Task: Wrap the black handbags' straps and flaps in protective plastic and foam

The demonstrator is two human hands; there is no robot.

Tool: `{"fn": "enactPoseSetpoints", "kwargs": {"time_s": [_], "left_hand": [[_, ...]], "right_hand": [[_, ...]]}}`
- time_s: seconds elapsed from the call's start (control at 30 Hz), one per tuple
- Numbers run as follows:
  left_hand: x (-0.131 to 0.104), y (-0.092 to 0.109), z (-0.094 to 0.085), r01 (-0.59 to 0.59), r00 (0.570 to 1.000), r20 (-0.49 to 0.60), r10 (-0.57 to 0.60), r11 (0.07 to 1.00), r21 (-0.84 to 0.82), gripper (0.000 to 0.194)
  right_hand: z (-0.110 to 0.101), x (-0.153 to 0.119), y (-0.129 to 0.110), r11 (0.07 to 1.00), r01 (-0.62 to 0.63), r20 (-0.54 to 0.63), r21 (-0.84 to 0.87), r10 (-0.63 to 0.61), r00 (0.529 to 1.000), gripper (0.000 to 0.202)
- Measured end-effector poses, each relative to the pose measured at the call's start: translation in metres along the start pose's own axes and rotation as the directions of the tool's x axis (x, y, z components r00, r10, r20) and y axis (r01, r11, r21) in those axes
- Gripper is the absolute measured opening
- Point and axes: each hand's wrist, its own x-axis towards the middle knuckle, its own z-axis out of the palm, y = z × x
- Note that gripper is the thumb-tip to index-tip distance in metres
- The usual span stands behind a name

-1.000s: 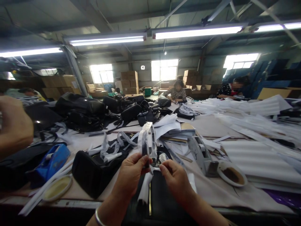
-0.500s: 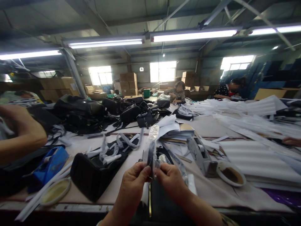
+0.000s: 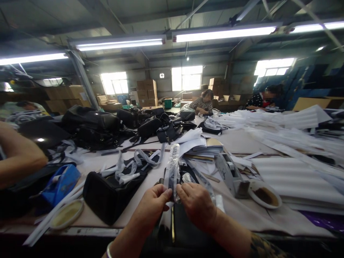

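A strap in clear plastic wrap [image 3: 173, 165] stands up between my two hands, above a black bag with a gold zip [image 3: 185, 222] at the table's front edge. My left hand [image 3: 156, 200] pinches the wrapped strap's lower left side between thumb and fingers. On its right side, my right hand [image 3: 197, 202] is closed on the plastic, knuckles up, its fingertips partly hidden. Just behind my right hand lies more crumpled plastic on the black bag. To the left rests another black bag [image 3: 99, 199] with wrapped straps on top.
A blue tape dispenser [image 3: 60, 182] and a dish of yellowish paste [image 3: 67, 214] lie left. At right are a grey metal dispenser [image 3: 232, 175], a dish with brown contents [image 3: 264, 194] and white foam sheets [image 3: 295, 179]. Black bags are heaped behind. A person's arm [image 3: 21, 154] reaches in at far left.
My right hand has turned knuckles up and closed over the plastic. The wrapped strap stays between my hands. The arm at far left has shifted slightly left, and the hand at far right is gone from view.
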Motion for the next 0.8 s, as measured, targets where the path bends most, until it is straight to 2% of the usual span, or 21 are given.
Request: {"fn": "enactPoseSetpoints", "kwargs": {"time_s": [0.2, 0.3, 0.33, 0.4, 0.47, 0.53, 0.67, 0.77, 0.8], "left_hand": [[0.002, -0.006, -0.004, 0.024, 0.993, 0.117, -0.026, 0.999, 0.021, 0.050], [0.002, -0.006, -0.002, 0.022, 0.988, 0.152, -0.025, 1.000, 0.021, 0.049], [0.002, -0.005, -0.001, -0.011, 0.988, 0.154, 0.009, 1.000, 0.014, 0.047], [0.000, -0.001, 0.001, -0.158, 0.978, 0.139, 0.153, 0.987, 0.025, 0.036], [-0.002, 0.003, 0.002, -0.353, 0.934, 0.102, 0.343, 0.931, 0.098, 0.026], [-0.005, 0.002, 0.003, -0.480, 0.877, 0.076, 0.475, 0.854, 0.200, 0.023], [-0.008, -0.011, 0.007, -0.572, 0.813, 0.111, 0.571, 0.752, 0.328, 0.027], [-0.010, -0.020, 0.011, -0.622, 0.766, 0.129, 0.630, 0.676, 0.395, 0.032], [-0.010, -0.021, 0.011, -0.618, 0.764, 0.122, 0.634, 0.664, 0.419, 0.033]], "right_hand": [[0.003, 0.006, -0.001, 0.995, 0.020, -0.038, 0.099, -0.017, 0.999, 0.024], [0.005, 0.009, -0.001, 0.960, -0.077, -0.012, 0.271, 0.083, 0.996, 0.024], [0.005, 0.010, 0.000, 0.923, -0.124, 0.018, 0.364, 0.126, 0.992, 0.024], [0.003, 0.011, 0.001, 0.806, -0.243, 0.086, 0.539, 0.235, 0.968, 0.024], [-0.001, 0.011, 0.002, 0.649, -0.408, 0.173, 0.642, 0.395, 0.902, 0.024], [-0.007, 0.011, 0.002, 0.487, -0.559, 0.314, 0.671, 0.496, 0.810, 0.023], [-0.016, 0.017, -0.004, 0.207, -0.701, 0.563, 0.682, 0.463, 0.685, 0.023], [-0.016, 0.022, -0.010, -0.059, -0.737, 0.654, 0.674, 0.511, 0.558, 0.020], [-0.015, 0.022, -0.012, -0.117, -0.725, 0.664, 0.679, 0.519, 0.538, 0.020]]}}
